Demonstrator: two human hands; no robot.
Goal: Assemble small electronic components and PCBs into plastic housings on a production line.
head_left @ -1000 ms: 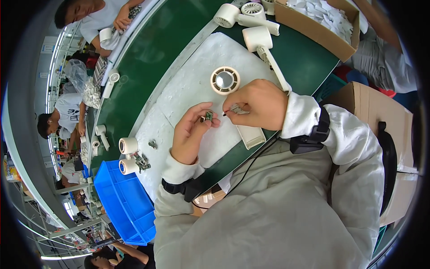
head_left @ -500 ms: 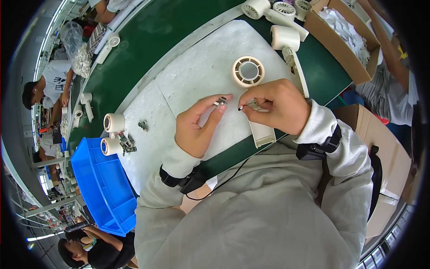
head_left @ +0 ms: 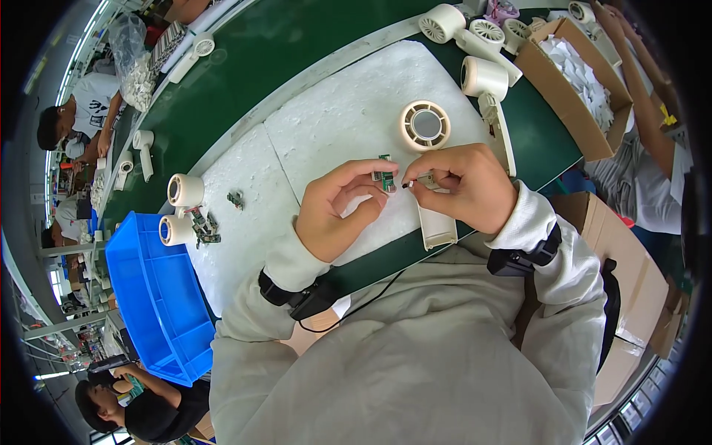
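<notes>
A small green circuit board (head_left: pixel 386 180) is pinched between the thumb and fingers of my left hand (head_left: pixel 334 211). Close to its right side, my right hand (head_left: pixel 475 185) pinches a tiny connector (head_left: pixel 408 184) with a dark tip; a narrow gap seems to separate it from the board. Beneath my right hand lies a cream handle shell (head_left: pixel 437 228), its near end at the table edge. Just beyond that hand, a cream round fan head (head_left: pixel 425 125) rests on the white foam sheet (head_left: pixel 319 133). Whether head and shell are joined is hidden by the hand.
Left on the foam are loose circuit boards (head_left: pixel 204 227) and cream cylinders (head_left: pixel 185 190), beside a blue divided bin (head_left: pixel 159 297). At the right stand cream fan parts (head_left: pixel 484 78) and a cardboard box (head_left: pixel 545 81) of white pieces. Co-workers sit nearby.
The circuit board has turned in my left hand, so its green face now shows. My right hand keeps its pinch near the board. The whole view has shifted slightly.
</notes>
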